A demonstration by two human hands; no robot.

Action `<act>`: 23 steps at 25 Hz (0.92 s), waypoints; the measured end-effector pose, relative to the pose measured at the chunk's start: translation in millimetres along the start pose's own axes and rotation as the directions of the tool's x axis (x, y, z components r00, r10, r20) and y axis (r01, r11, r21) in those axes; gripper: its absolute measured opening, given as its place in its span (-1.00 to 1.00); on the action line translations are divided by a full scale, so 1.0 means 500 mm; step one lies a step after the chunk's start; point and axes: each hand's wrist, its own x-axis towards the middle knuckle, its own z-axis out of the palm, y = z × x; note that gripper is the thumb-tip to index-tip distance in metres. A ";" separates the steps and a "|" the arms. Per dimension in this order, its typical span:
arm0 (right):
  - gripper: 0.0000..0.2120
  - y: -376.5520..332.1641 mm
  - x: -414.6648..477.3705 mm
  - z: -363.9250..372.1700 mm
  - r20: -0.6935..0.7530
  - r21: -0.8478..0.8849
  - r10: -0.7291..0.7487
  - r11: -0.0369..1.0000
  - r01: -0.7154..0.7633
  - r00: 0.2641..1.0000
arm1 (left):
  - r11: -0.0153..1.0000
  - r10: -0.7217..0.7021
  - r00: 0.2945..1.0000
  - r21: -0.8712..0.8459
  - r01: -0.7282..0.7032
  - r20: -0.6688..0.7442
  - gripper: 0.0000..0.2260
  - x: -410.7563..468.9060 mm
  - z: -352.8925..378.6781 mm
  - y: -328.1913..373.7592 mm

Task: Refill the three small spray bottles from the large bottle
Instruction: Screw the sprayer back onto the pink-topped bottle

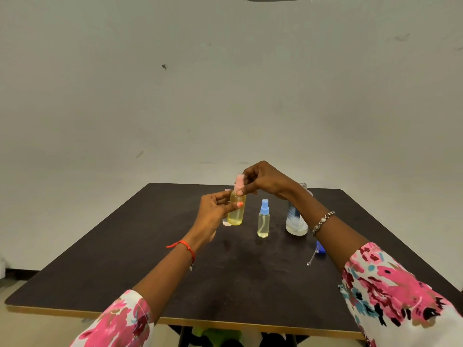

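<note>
My left hand (215,211) grips the body of a small spray bottle (236,214) full of yellowish liquid, held just above the dark table (150,259). My right hand (265,181) pinches its pink spray top (239,181). Behind it stands another small bottle (226,221), mostly hidden. A small bottle with a blue spray top (263,219) stands upright to the right. The large clear bottle (297,221) stands further right with its neck open, partly hidden by my right forearm.
A blue cap (320,250) lies on the table under my right forearm, next to a dangling bracelet chain. The table's light-edged front rim (225,321) is near me. A plain wall rises behind the table.
</note>
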 end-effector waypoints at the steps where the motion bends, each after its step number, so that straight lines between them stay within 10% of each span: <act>1: -0.83 0.000 -0.002 0.006 -0.029 0.012 0.010 1.000 -0.010 1.000 | 1.000 0.004 1.000 -0.003 -0.004 -0.002 -0.59 0.001 -0.001 -0.001; 6: -0.72 0.003 0.001 0.045 -0.276 0.015 0.040 0.999 -0.037 0.960 | 0.999 0.023 1.000 -0.026 -0.023 -0.014 -0.65 0.003 0.007 0.005; 13: -0.74 -0.006 0.009 0.020 -0.030 0.019 -0.009 1.000 0.010 1.000 | 1.000 0.015 1.000 -0.024 -0.015 -0.004 -0.67 0.003 -0.013 0.009; 23: -0.72 -0.023 0.018 0.107 -0.336 -0.019 -0.009 1.000 0.003 0.942 | 0.996 0.085 0.984 -0.025 -0.090 -0.157 -0.66 -0.001 -0.034 -0.001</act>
